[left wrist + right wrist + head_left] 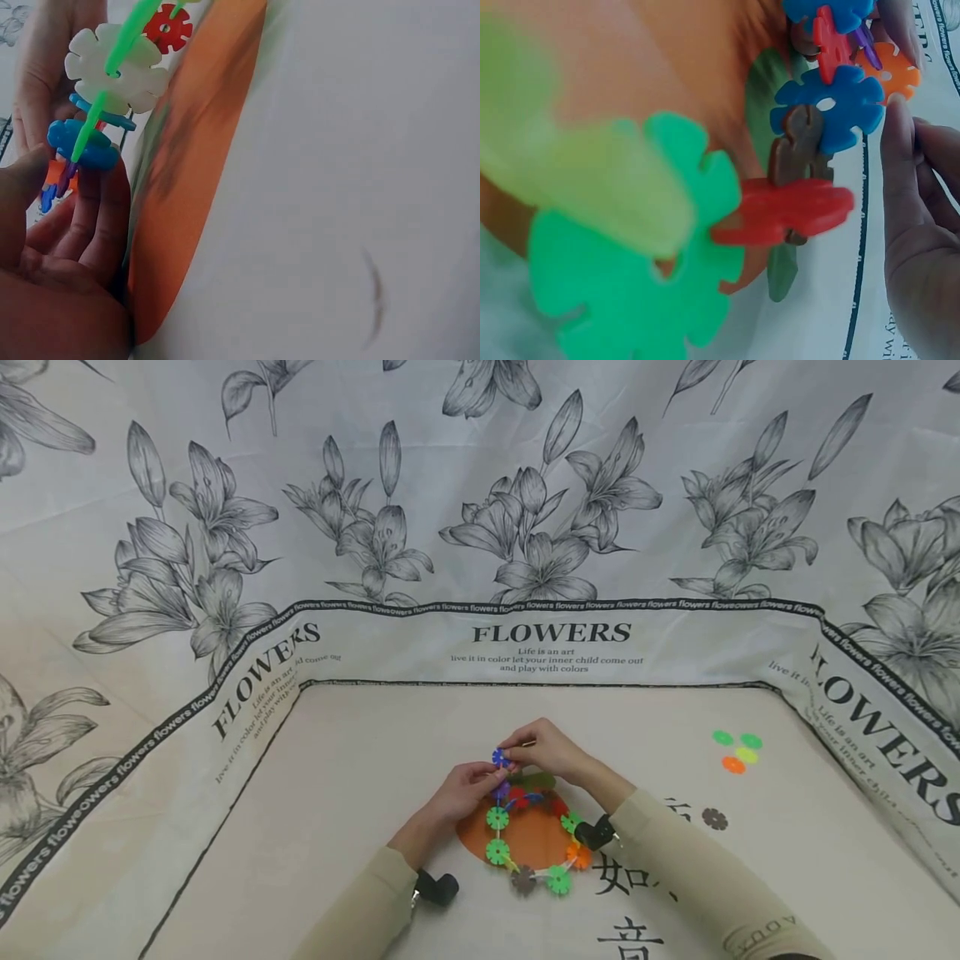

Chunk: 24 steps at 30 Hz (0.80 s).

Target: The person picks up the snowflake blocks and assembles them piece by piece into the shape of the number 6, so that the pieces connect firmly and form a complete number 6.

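Note:
A ring-shaped chain of slotted flower discs [497, 852] in green, orange, brown, red and blue hangs below both hands. My left hand [463, 792] grips its upper left part; in the left wrist view, thumb and fingers are around blue discs [82, 142] beside a white disc [116, 67]. My right hand [551, 750] pinches a flower disc at the top of the chain, close to the left fingertips. There the head view shows a blue disc [500, 758], and the right wrist view an orange disc [889, 73] at the fingertips. Fingers partly hide the joint.
Loose green, yellow and orange discs [733, 765] lie at the right of the tabletop, with a brown disc [715, 818] nearer. An orange printed shape [468, 835] lies beneath the chain. Flower-printed cloth [555, 643] walls the back and sides.

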Motion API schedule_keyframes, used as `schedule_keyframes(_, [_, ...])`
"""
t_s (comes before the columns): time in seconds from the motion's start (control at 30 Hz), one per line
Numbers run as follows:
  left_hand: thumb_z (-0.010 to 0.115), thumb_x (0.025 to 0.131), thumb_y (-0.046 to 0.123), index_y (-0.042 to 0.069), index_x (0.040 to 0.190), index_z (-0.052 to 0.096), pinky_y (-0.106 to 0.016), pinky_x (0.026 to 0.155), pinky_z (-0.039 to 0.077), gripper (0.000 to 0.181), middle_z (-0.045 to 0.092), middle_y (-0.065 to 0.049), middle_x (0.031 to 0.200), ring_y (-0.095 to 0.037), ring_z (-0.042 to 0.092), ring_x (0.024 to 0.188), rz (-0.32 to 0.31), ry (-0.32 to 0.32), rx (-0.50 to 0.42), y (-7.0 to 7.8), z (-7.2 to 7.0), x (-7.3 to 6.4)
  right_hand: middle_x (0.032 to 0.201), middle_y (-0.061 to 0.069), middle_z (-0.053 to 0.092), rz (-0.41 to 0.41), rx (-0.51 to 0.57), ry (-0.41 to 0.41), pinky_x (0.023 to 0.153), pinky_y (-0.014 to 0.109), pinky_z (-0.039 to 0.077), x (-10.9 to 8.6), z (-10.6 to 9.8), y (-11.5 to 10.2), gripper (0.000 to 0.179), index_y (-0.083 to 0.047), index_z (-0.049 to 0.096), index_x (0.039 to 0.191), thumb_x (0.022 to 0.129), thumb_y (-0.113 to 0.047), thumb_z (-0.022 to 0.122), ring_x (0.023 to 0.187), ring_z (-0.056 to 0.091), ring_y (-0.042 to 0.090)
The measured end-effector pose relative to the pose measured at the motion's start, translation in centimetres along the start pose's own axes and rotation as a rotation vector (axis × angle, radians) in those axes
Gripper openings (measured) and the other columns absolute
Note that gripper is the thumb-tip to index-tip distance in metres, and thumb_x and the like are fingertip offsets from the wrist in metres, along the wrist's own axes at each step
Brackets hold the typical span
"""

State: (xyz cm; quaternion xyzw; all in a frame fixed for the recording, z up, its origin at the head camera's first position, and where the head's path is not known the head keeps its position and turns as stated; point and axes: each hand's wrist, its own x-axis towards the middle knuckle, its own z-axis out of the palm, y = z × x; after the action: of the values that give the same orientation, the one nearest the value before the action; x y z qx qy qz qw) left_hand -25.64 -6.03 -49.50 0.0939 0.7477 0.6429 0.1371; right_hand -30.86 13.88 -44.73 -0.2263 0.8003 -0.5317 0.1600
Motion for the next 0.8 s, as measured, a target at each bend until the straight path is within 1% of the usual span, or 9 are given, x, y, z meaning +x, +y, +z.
schedule_keyframes(0.13, [0.062,0.104,0.029,-0.003,0.117,0.071,-0.027,0.085,0.051,0.036,0.076,-0.01,0.1,-0.011,0.062,0.092,0.011,-0.022,0.016,0.1,-0.1,0.0,0.1,0.02,0.074,0.025,0.044,-0.024,0.08,0.042,0.06,-0.2,-0.1,0.2,0.019,0.01,0.072,0.112,0.099,0.0,0.063,0.076,0.071,0.016])
schedule_keyframes(0.23, [0.061,0.104,0.029,-0.003,0.119,0.07,-0.029,0.088,0.052,0.036,0.077,-0.013,0.101,-0.011,0.066,0.091,0.014,-0.039,0.018,0.1,-0.2,0.0,0.099,0.018,0.074,0.034,0.062,-0.036,0.08,0.037,0.06,-0.3,0.0,0.2,0.019,0.009,0.073,0.112,0.1,0.0,0.062,0.076,0.071,0.016])
schedule_keyframes(0.33, [0.06,0.105,0.029,-0.002,0.121,0.07,-0.031,0.09,0.052,0.036,0.077,-0.014,0.102,-0.012,0.066,0.092,0.017,-0.046,0.027,0.1,-0.2,0.0,0.101,0.018,0.074,0.019,0.066,-0.046,0.079,0.034,0.06,-0.4,0.0,0.1,0.021,0.01,0.071,0.115,0.1,0.0,0.061,0.077,0.071,0.015])
schedule_keyframes(0.43, [0.06,0.105,0.029,-0.001,0.12,0.07,-0.029,0.087,0.052,0.035,0.077,-0.013,0.102,-0.011,0.066,0.092,0.007,-0.047,0.038,0.2,-0.3,-0.1,0.104,0.018,0.073,0.021,0.061,-0.066,0.082,0.034,0.06,-0.6,-0.1,0.1,0.023,0.009,0.07,0.119,0.101,-0.001,0.06,0.08,0.071,0.016])
schedule_keyframes(0.5, [0.061,0.105,0.03,-0.002,0.12,0.069,-0.025,0.083,0.05,0.036,0.077,-0.013,0.102,-0.011,0.066,0.09,-0.001,-0.055,0.041,0.2,-0.3,0.0,0.105,0.018,0.072,0.028,0.055,-0.081,0.084,0.035,0.059,-0.9,-0.2,0.2,0.025,0.008,0.067,0.123,0.102,-0.002,0.058,0.083,0.071,0.018])
schedule_keyframes(0.6, [0.062,0.104,0.031,-0.001,0.118,0.068,-0.024,0.08,0.049,0.036,0.077,-0.011,0.1,-0.012,0.065,0.089,-0.001,-0.055,0.069,0.2,-0.2,0.3,0.106,0.02,0.071,0.038,0.024,-0.079,0.087,0.039,0.059,-1.5,-0.8,0.1,0.03,0.007,0.062,0.13,0.104,-0.004,0.056,0.086,0.071,0.025])
schedule_keyframes(0.7, [0.064,0.103,0.031,0.0,0.116,0.069,-0.026,0.081,0.048,0.034,0.076,-0.008,0.097,-0.013,0.064,0.088,-0.009,-0.038,0.109,0.0,-0.2,0.4,0.108,0.023,0.07,0.029,-0.025,-0.07,0.088,0.043,0.058,-2.4,-1.6,-0.2,0.035,0.008,0.057,0.136,0.104,-0.007,0.055,0.091,0.071,0.032])
schedule_keyframes(0.8, [0.064,0.103,0.031,0.002,0.114,0.072,-0.027,0.082,0.047,0.032,0.075,-0.004,0.097,-0.014,0.062,0.089,-0.026,-0.021,0.121,-0.1,-0.2,0.5,0.112,0.026,0.068,0.012,-0.092,-0.059,0.089,0.047,0.057,-3.5,-2.7,-0.9,0.038,0.007,0.056,0.137,0.104,-0.012,0.056,0.095,0.07,0.039])
